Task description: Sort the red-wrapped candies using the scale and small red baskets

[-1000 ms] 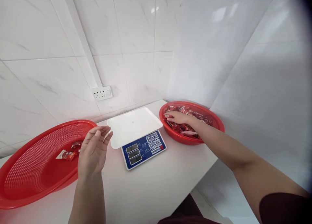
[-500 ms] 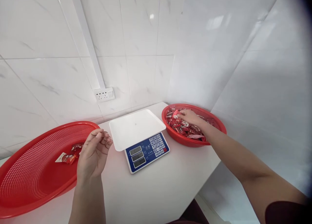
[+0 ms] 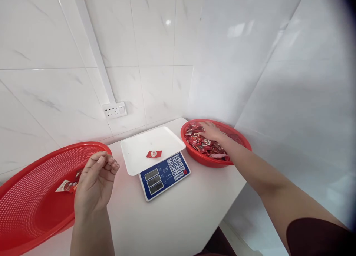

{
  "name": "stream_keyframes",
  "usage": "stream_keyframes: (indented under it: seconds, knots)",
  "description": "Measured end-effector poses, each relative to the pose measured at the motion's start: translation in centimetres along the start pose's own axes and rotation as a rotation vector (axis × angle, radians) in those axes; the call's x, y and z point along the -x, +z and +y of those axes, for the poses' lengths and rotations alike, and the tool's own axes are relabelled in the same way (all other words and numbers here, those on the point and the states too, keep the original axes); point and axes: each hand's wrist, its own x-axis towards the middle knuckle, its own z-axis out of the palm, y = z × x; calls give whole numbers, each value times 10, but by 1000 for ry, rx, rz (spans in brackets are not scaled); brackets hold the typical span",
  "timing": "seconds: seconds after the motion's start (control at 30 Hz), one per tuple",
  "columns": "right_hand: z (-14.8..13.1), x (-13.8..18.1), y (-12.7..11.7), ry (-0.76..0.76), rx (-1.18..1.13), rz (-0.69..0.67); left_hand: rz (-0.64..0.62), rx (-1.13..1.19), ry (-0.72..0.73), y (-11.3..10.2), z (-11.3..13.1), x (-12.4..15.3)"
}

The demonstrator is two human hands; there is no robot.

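Observation:
A blue-fronted scale point(image 3: 164, 173) with a white weighing tray point(image 3: 136, 152) stands on the white counter. One red wrapped candy point(image 3: 154, 154) lies on the tray. My right hand point(image 3: 210, 130) rests palm down on the heap of red candies point(image 3: 204, 144) inside the right red basket point(image 3: 214, 161), fingers spread over them. My left hand point(image 3: 96, 181) hovers over the counter by the rim of the left red basket point(image 3: 36, 215), fingers loosely curled, with nothing seen in them. A few candies point(image 3: 68, 185) lie in that left basket.
White tiled walls meet in a corner behind the scale. A wall socket point(image 3: 114, 110) sits below a white conduit. The counter point(image 3: 178, 219) ends at a front right edge, with floor below.
A red candy now lies on the scale tray, which was bare before. My right hand went back onto the candy heap. My left hand drew back left and curled its fingers.

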Motion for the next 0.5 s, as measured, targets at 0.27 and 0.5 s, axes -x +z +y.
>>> stream_keyframes:
  seconds: [0.27, 0.5]
  knots:
    - [58, 5, -1, 183, -159, 46, 12, -3, -31, 3, -1, 1]
    - [65, 14, -16, 244, -537, 120, -12, -22, -25, 0, -5, -1]
